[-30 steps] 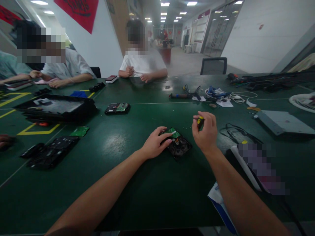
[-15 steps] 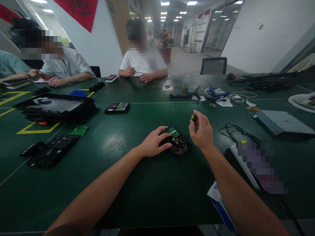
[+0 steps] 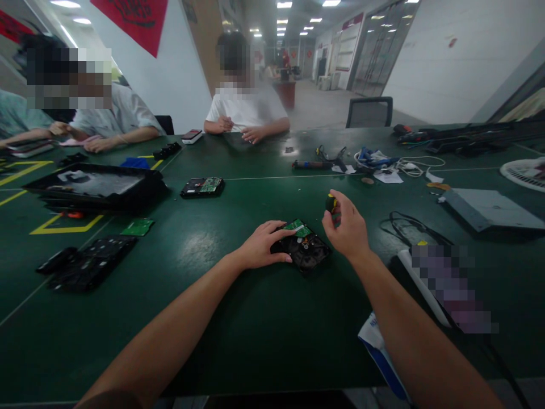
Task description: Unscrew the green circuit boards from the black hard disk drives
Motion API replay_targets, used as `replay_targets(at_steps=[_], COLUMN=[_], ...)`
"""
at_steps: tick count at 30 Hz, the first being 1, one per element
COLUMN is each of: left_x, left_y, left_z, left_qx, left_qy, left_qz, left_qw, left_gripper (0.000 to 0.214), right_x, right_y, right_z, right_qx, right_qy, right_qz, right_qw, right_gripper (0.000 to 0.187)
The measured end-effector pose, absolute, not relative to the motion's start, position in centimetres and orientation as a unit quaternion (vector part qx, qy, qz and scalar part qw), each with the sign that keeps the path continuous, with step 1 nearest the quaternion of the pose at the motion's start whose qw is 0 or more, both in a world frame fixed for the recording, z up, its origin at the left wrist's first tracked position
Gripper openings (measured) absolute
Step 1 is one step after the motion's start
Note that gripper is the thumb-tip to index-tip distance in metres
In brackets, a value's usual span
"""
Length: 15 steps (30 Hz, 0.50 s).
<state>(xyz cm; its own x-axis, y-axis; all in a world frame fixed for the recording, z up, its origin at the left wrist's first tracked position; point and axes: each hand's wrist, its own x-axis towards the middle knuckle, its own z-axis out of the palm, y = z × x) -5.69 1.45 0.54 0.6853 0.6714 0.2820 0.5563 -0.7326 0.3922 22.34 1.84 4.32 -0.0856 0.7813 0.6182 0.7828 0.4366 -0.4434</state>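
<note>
On the green table in front of me lies a hard drive, black with a green circuit board at its upper left. My left hand grips its left side, the fingers over the top edge and the thumb at the lower left. Just right of the drive and raised above the table, my right hand pinches a screwdriver by its black and yellow handle. I cannot make out the screwdriver's shaft. A second hard drive rests farther back to the left.
Black trays and dark plastic parts lie left, near a loose green board. At right are a grey metal box, black cables and a power bank-like white slab. Co-workers sit across the table.
My right hand has shifted slightly left and turned, so the screwdriver handle stands more upright. My left hand has slid slightly left on the hard drive.
</note>
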Motion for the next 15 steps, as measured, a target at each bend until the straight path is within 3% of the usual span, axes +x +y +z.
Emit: replay_targets(at_steps=[4, 11, 15], left_x=[-5.7, -5.7, -5.6], left_y=[1.5, 1.6, 1.5], left_z=[0.4, 0.3, 0.3], left_qx=[0.907, 0.906, 0.908], left_qy=[0.338, 0.34, 0.337], left_qz=[0.21, 0.208, 0.209], left_qw=[0.142, 0.14, 0.137], left_gripper=[0.075, 0.075, 0.075], right_x=[22.5, 22.0, 21.0], right_y=[2.4, 2.2, 1.5], right_z=[3.8, 3.8, 3.6], right_qx=[-0.504, -0.425, -0.404], right_qy=[-0.735, -0.686, -0.714], right_qz=[-0.022, -0.058, -0.015], right_qw=[0.453, 0.588, 0.572], right_gripper=[0.06, 0.066, 0.065])
